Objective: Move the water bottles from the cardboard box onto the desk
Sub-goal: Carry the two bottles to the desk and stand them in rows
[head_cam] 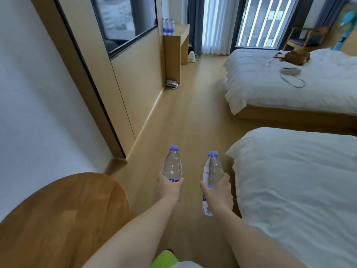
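**Two bottles in hand, desk at far end**

Hotel-type room w/ wood floor (pixel 185 105) running down the middle, two white beds on the right: near bed (pixel 297 182) and far bed (pixel 301 84). Round wooden table (pixel 63 215) is sitting at lower left. A wood-paneled wall w/ a dark glass panel (pixel 123 22) is lining the left side. Far back, curtains and a window (pixel 266 22) are showing bright vertical strips.

The person is holding both arms out in front over the floor. Left hand (pixel 169 187) is wrapping its fingers around the lower half of a clear water bottle (pixel 172 164), lavender cap up, bottle about upright. Right hand (pixel 217 188) is gripping a second water bottle (pixel 211 176) around its mid-section, fingers curled round it, cap up, base hanging below the hand.

At the far left end, the wooden desk (pixel 178 35) is carrying a cluster of bottles on desk (pixel 168 26), standing close together near its back edge. A brown bag (pixel 296 56) is lying on the far bed. Cardboard box isn't in shot.
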Available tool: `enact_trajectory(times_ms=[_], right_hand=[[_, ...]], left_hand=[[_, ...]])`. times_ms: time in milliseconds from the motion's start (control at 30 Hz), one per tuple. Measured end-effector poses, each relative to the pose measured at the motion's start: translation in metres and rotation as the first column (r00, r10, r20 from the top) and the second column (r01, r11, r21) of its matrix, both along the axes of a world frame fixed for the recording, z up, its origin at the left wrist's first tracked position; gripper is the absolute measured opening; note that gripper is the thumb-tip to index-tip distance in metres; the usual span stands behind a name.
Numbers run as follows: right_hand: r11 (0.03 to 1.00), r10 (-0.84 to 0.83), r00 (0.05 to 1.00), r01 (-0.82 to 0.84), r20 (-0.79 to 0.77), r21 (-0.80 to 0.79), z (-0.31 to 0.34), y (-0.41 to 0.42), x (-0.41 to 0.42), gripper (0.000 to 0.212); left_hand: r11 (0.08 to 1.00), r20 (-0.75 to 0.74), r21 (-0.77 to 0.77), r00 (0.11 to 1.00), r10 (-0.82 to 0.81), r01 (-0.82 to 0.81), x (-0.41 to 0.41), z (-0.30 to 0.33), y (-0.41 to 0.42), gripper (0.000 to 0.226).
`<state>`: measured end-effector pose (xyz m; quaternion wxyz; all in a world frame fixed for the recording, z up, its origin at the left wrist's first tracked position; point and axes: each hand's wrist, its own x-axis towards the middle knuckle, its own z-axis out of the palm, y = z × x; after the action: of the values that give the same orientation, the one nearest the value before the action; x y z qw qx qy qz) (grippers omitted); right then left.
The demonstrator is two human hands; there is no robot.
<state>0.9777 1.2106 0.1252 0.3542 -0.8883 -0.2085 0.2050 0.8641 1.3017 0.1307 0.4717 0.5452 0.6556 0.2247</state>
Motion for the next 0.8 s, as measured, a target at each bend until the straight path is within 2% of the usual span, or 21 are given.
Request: enact_trajectory(times_ms=[300,467,567,800], right_hand=[[0.999,0.009,0.999,-0.007,0.041,-0.04,-0.011,0.15,0.094,0.078],[0.998,-0.068,0.998,0.068,-0.005,-0.002,0.005,0.25,0.137,0.071],[0.995,-0.091,0.996,0.092,-0.023,0.036,0.015,0.303,0.162,0.073],[0.992,-0.111,0.993,0.114,-0.046,0.052,0.018,0.402,0.231,0.068]], left_hand=[[0.999,0.006,-0.042,1.0,-0.005,0.006,0.087,-0.027,0.153,0.066],[0.996,-0.014,-0.051,0.998,-0.069,0.068,0.134,-0.012,0.258,0.064],[0.994,-0.082,0.009,0.991,-0.104,0.105,0.157,0.002,0.315,0.065],[0.989,-0.172,0.019,0.975,-0.141,0.146,0.22,0.009,0.413,0.063]])
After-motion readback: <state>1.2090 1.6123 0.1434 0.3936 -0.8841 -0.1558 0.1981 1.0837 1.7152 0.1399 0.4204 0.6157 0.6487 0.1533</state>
